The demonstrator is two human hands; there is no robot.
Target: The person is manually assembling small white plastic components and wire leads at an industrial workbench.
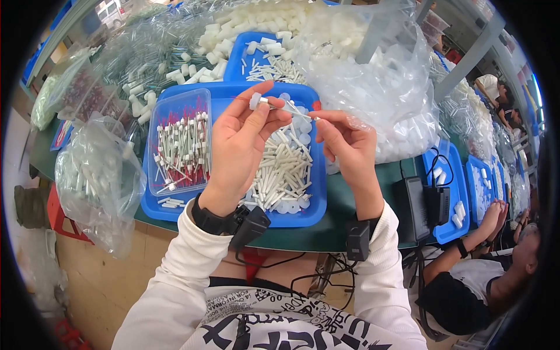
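Observation:
My left hand (pixel 240 137) pinches a small white cap-like piece (pixel 259 101) between thumb and fingers, above the blue tray (pixel 319 201). A thin clear or white stem (pixel 297 112) runs from near it toward my right hand (pixel 349 143). The thumb and forefinger of that hand close on a slim white stick (pixel 314 118) at the stem's end. Whether stem and stick are joined, I cannot tell. Below my hands lie many loose white sticks (pixel 283 169) and translucent discs (pixel 284 207). Left of them, a clear box (pixel 153 146) holds assembled brush-like pieces with white caps and red ends.
Behind the tray, another blue tray (pixel 234 64) holds white cylinders and small sticks. A large clear bag (pixel 379 76) of white parts stands back right. Black boxes with cables (pixel 411 204) sit at right, near a co-worker's arm (pixel 466 242). Another plastic bag (pixel 99 181) hangs left.

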